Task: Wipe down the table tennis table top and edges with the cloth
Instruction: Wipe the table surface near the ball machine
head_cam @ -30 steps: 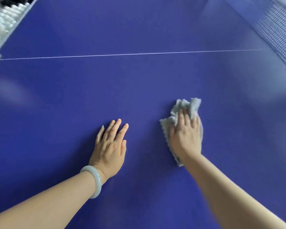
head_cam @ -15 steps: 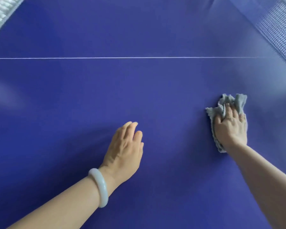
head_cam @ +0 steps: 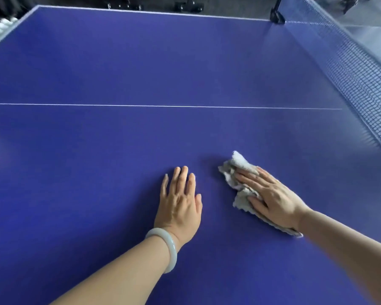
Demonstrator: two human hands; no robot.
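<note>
Blue table tennis desk [head_cam: 119, 62], net [head_cam: 361, 80] along its right side. The right hand [head_cam: 273, 199] presses a crumpled grey cloth [head_cam: 240, 162] flat on the desk, fingers straight, grip open. The left hand [head_cam: 180, 205] lies flat just beside it, grip open, pale bangle [head_cam: 172, 247] on the wrist.

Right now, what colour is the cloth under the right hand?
Pale grey; the cloth shows best in the head view.

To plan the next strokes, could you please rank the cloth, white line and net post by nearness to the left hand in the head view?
1. cloth, close on the right.
2. white line, farther ahead.
3. net post, far right corner.
</note>
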